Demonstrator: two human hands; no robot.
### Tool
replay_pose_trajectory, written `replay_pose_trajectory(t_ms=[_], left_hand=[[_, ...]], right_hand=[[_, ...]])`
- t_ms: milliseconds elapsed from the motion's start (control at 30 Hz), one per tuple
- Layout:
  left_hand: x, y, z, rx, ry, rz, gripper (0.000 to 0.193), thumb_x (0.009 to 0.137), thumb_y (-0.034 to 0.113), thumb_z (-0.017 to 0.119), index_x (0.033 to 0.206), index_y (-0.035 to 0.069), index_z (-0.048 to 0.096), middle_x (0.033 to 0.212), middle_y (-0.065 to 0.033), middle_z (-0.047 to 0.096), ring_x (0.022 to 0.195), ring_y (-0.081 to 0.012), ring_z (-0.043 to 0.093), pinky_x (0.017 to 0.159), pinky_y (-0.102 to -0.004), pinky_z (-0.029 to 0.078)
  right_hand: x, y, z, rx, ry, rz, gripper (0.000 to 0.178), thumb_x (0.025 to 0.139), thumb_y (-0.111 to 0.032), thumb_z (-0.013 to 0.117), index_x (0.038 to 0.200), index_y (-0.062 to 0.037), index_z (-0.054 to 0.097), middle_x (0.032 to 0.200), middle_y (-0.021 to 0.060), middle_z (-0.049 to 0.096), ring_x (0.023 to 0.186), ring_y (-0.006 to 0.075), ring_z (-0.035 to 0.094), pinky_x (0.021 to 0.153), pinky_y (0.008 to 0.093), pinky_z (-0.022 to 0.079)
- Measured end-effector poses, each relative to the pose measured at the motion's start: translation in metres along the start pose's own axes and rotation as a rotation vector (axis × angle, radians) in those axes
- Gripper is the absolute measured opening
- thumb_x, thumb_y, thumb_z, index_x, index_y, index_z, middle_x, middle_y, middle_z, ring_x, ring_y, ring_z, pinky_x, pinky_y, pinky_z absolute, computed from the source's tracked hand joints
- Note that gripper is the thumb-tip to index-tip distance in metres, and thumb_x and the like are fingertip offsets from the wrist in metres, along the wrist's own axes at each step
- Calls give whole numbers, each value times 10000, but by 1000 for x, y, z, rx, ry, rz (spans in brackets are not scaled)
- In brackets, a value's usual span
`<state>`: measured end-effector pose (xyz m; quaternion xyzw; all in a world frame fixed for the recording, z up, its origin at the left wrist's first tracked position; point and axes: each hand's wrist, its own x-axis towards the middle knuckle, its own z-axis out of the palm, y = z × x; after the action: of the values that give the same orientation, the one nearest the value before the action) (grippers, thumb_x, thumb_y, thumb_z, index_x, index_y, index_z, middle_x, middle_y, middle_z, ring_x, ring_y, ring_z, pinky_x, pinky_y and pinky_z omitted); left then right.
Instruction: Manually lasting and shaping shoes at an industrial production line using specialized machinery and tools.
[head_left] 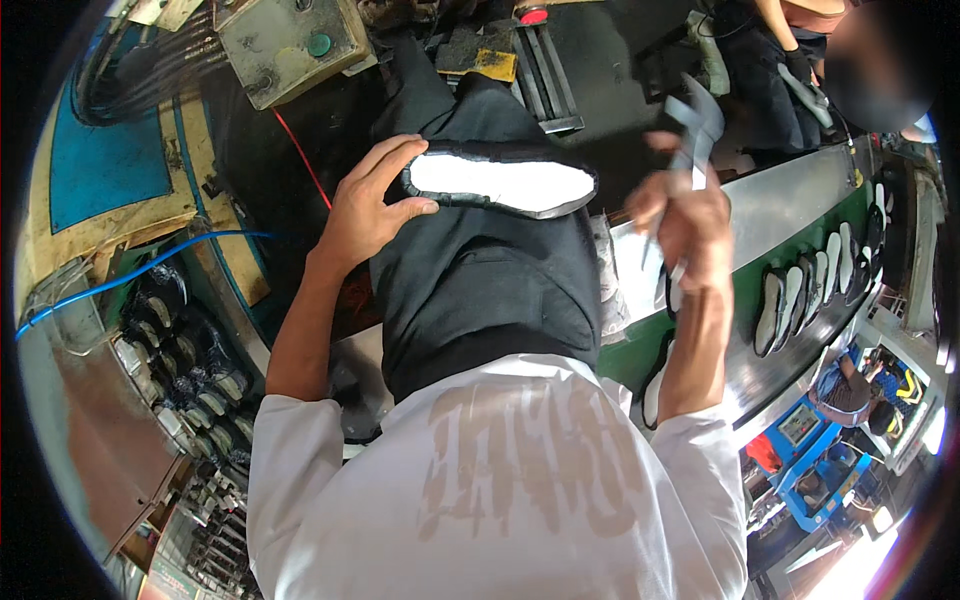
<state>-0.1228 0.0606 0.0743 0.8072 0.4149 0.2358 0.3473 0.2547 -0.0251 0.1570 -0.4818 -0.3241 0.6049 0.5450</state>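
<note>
Nearest to us is our own white shirt with a faded tan print, filling the lower part of the view, and above it a black apron that runs up toward the work. Our left hand reaches up from the lower left, its fingers spread apart and curved around the heel end of a black shoe upper mounted sole-up, the thumb pressing its rim; the white insole board faces us, edged all round by black material. Our right hand rises on the other side, just beside the toe end, with its fingers clamped around the handles of a pair of metal pincers, whose head points upward and stands apart from the shoe (the hand is blurred, so we cannot tell whether the tool's nose is closed). To the right, beyond the right forearm, a green conveyor with a shiny metal top carries a row of black shoes with white soles, set side by side. To the left lie a blue hose and racks of dark shoe parts. Farther off, at the top, sits a grey metal control box, and at the upper right another person in dark clothing stands at the line.
</note>
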Motion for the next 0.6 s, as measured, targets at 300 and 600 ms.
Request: replay_pose_trajectory(t_ms=[300,600], left_hand=[[-9,-1,10,-209,10,-248,922,809,80,911,1621,48,476,1617,-173,546,1515,-316,514,1271,-410,379],[-16,-10,19,-301,47,-251,919,828,73,900,1634,53,460,1652,-191,517,1539,-330,496,1271,-414,385]], right_hand=[[25,56,103,-845,-446,416,391,1152,-324,605,1017,27,712,773,40,692,752,125,679,674,313,550],[38,59,125,-685,-394,708,321,1159,-230,536,1156,80,617,968,98,669,835,166,734,697,345,696]])
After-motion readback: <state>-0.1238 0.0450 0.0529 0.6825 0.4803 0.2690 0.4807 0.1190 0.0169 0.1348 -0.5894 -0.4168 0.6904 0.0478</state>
